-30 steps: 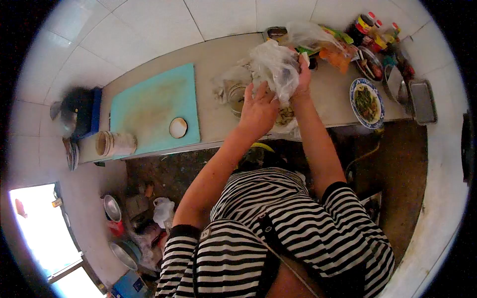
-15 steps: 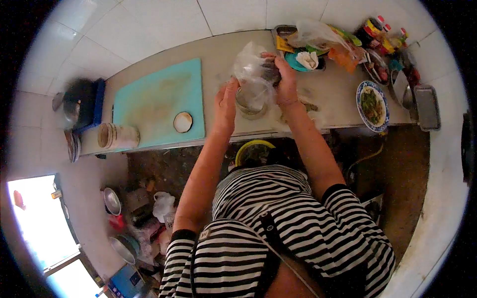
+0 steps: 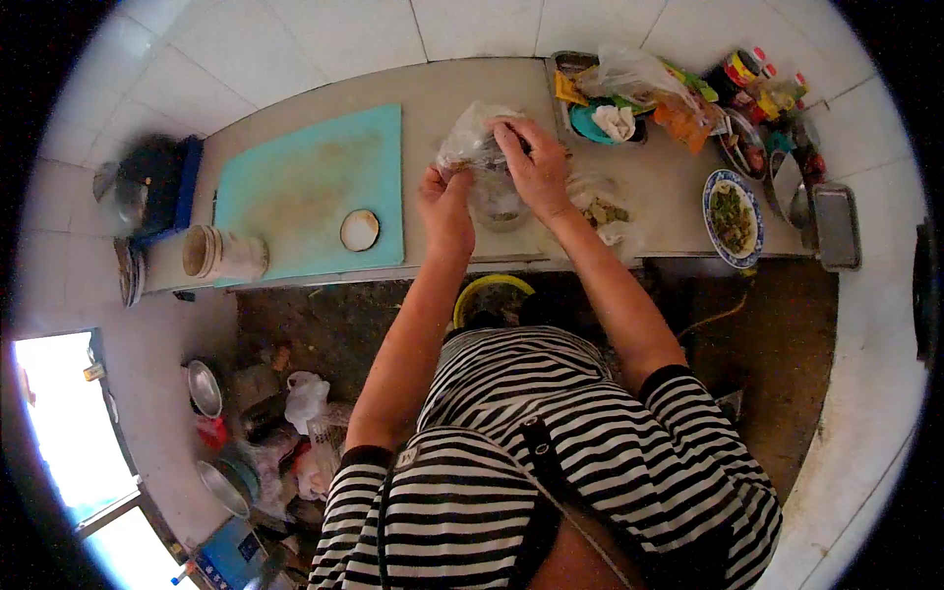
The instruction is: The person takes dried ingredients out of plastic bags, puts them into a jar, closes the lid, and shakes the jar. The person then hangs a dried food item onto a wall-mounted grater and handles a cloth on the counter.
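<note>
A clear plastic bag (image 3: pixel 474 136) is bunched up between my two hands above the counter. My left hand (image 3: pixel 448 208) pinches the bag's near left side with the thumb and fingers. From the right, my right hand (image 3: pixel 536 165) grips its upper edge, fingers bent over the plastic. Something dark shows inside the bag, too covered to name. Under the hands stands a clear round jar (image 3: pixel 503 210), partly hidden by the bag. Right of it, another plastic bag holding small tan pieces (image 3: pixel 604 210) lies on the counter.
A teal cutting board (image 3: pixel 305 167) with a round lid (image 3: pixel 360 230) lies left. A whitish tub (image 3: pixel 228 254) rests near its corner. On the right are a patterned plate of greens (image 3: pixel 733 218), a metal tray (image 3: pixel 838 226) and bottles (image 3: pixel 772 96). A yellow-rimmed bucket (image 3: pixel 494 285) is below.
The bag has come down and left over the jar. My right hand has turned over, its back now showing, and moved left. My left hand has shifted slightly from beside the jar onto the bag.
</note>
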Demonstrator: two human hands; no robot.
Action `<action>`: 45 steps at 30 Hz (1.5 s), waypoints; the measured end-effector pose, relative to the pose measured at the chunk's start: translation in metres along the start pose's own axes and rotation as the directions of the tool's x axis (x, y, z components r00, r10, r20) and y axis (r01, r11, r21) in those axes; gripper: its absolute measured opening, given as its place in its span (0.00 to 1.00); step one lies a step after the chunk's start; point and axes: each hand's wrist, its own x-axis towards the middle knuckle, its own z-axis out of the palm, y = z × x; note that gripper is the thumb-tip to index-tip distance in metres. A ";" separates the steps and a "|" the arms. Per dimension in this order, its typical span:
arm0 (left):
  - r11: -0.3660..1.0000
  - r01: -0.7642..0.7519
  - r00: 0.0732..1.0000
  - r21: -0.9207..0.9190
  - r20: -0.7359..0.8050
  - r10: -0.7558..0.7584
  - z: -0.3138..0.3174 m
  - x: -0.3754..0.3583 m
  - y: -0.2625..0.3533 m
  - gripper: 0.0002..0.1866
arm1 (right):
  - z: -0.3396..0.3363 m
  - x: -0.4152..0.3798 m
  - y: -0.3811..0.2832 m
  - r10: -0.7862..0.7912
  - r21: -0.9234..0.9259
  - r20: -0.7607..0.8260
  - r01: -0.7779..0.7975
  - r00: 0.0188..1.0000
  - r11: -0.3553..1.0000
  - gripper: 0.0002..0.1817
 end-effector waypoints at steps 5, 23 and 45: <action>1.000 -0.006 1.000 0.000 -0.017 0.006 0.004 -0.010 0.007 0.11 | 0.010 -0.004 -0.001 0.038 0.035 -0.006 -0.037 0.999 0.999 0.13; 0.979 -0.054 0.974 -0.196 -0.228 0.008 0.020 0.003 -0.020 0.10 | 0.015 -0.009 0.000 0.063 0.075 -0.099 -0.056 0.993 0.996 0.10; 0.841 -0.029 0.982 -0.540 -0.173 -0.078 0.011 0.020 -0.025 0.13 | -0.029 0.004 0.010 0.048 0.390 0.174 -0.114 0.984 0.914 0.21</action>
